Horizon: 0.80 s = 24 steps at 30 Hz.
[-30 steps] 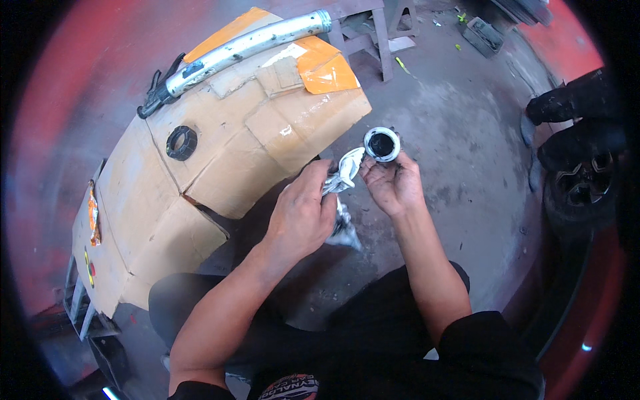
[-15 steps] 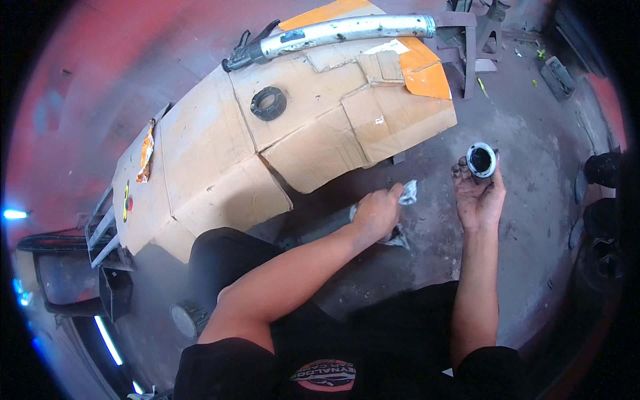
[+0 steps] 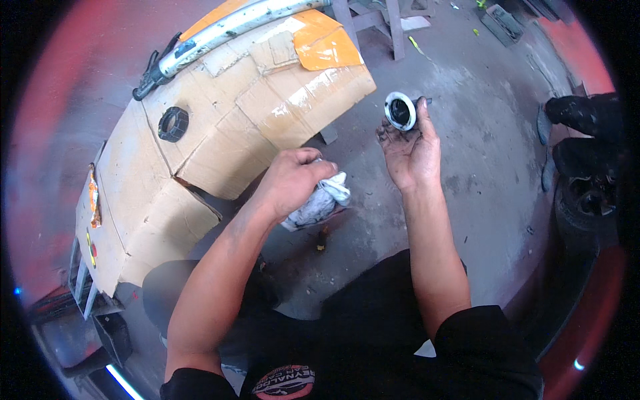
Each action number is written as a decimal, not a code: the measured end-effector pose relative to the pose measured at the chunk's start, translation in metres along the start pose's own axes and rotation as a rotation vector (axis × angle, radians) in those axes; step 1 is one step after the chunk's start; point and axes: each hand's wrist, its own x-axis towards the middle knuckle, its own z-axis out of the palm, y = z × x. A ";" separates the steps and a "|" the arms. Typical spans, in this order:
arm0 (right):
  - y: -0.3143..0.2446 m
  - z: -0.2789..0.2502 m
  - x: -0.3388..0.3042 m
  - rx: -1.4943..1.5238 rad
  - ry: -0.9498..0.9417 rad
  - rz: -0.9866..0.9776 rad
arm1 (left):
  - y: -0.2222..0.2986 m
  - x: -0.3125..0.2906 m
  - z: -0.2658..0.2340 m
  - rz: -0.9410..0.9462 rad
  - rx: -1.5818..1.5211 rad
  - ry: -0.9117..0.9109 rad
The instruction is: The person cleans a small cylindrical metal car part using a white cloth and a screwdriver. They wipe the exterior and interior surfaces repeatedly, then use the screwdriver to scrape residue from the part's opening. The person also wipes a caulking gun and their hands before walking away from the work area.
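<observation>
My right hand (image 3: 415,160), palm up and smudged dark, grips a short round cup-like part (image 3: 401,112) by its side. Its pale rim faces me and the inside is black. Wrapped in the fingers of my left hand (image 3: 290,179) is a crumpled white rag (image 3: 313,207) with dark stains, bunched below the knuckles. The two hands are apart, above the floor. Left of them, a black ring nut (image 3: 165,125) lies on a sheet of cardboard (image 3: 227,120). A long silver tube with a black lever end (image 3: 227,35) rests along the cardboard's far edge.
An orange patch (image 3: 327,43) covers the cardboard's far right corner. A torn orange wrapper (image 3: 94,197) lies at its left. Grey metal stands (image 3: 397,30) and a tray (image 3: 501,25) are on the far floor. At right are a person's dark-clothed legs (image 3: 580,115) and a wheel (image 3: 587,203).
The view has swung to the right. My left hand has turned, and more of the rag now shows below it. My right hand has tilted the round part, its opening now angled leftward.
</observation>
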 end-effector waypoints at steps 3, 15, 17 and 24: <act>0.009 -0.001 0.010 0.017 -0.043 0.050 | 0.014 -0.007 -0.005 -0.030 -0.333 0.016; 0.055 0.037 -0.007 0.032 -0.242 0.181 | 0.044 -0.033 -0.010 0.334 -0.653 0.475; 0.064 0.042 -0.024 -0.048 -0.216 0.201 | 0.015 -0.025 -0.003 0.489 -0.383 0.420; 0.080 0.043 -0.068 -0.212 -0.095 0.124 | -0.038 -0.037 -0.014 0.919 0.380 0.311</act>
